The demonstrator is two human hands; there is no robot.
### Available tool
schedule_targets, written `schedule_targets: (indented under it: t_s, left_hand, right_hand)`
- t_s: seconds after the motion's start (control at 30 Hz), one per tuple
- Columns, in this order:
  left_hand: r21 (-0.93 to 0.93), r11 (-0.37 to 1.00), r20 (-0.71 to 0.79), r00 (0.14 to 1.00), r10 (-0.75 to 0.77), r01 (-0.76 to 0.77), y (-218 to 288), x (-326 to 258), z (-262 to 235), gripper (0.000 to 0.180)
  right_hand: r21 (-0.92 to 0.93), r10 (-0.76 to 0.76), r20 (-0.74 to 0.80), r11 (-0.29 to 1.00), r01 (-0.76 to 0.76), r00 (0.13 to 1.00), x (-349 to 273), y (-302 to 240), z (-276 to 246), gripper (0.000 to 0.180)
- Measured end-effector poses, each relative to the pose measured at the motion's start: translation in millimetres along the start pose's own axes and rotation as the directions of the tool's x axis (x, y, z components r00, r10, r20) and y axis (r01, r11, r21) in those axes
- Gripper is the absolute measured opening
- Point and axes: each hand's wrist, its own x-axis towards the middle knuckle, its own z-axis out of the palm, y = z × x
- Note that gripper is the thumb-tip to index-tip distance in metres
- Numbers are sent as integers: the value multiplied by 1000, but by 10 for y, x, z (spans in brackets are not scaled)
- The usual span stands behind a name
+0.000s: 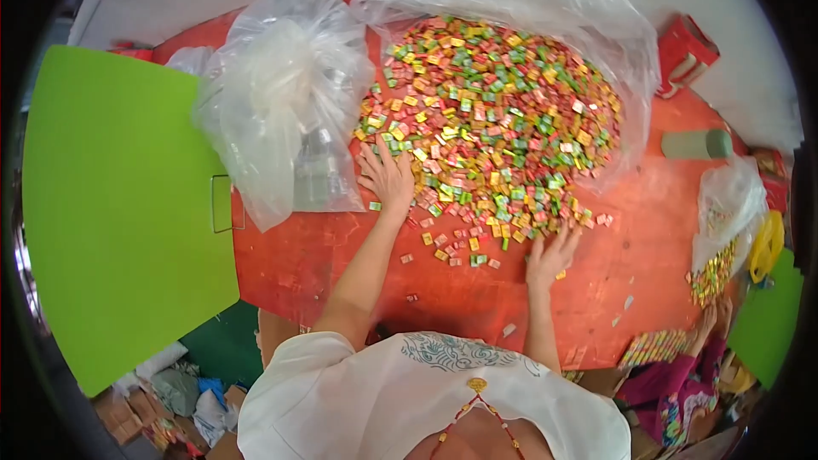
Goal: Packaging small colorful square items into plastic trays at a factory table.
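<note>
Hands (388,177) (both flat) on candies (494,119)

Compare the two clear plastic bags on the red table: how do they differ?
The left bag is crumpled and bunched, with no candy seen inside; the big bag lies open under a wide heap of colourful candies. The left bag is smaller. Both are clear plastic on the table.

candies (494,119): red, green, yellow, orange | table (648,230): red-orange | board (119,204): lime green
</note>
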Motion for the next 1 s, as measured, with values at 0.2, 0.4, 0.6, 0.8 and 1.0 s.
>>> schedule_targets:
  t_s: [0.2, 0.4, 0.6, 0.8, 1.0]
  left_hand:
    - [-36, 989, -67, 987, 143, -145, 561, 17, 220, 67]
    - [-94, 906, 321, 849, 420, -413, 962, -141, -586, 61]
    - [413, 833, -407, 743, 531, -369, 171, 427, -1920, 71]
    - [177, 981, -307, 943, 131, -78, -624, 1291, -2470, 57]
    - [-952, 143, 279, 959, 46, 270, -561, 823, -1976, 24]
  right_hand:
    - [83, 44, 44, 995, -48, 998, 167, -498, 487, 70]
    - [-66, -152, 21, 986, 153, 988, 571, -472, 457, 65]
    - [49, -163, 31, 986, 161, 986, 507, -362, 213, 63]
    - [67, -215, 5, 974, 214, 977, 230, -387, 50, 62]
    - [475, -407, 83, 819, 323, 910, 206, -1124, -47, 54]
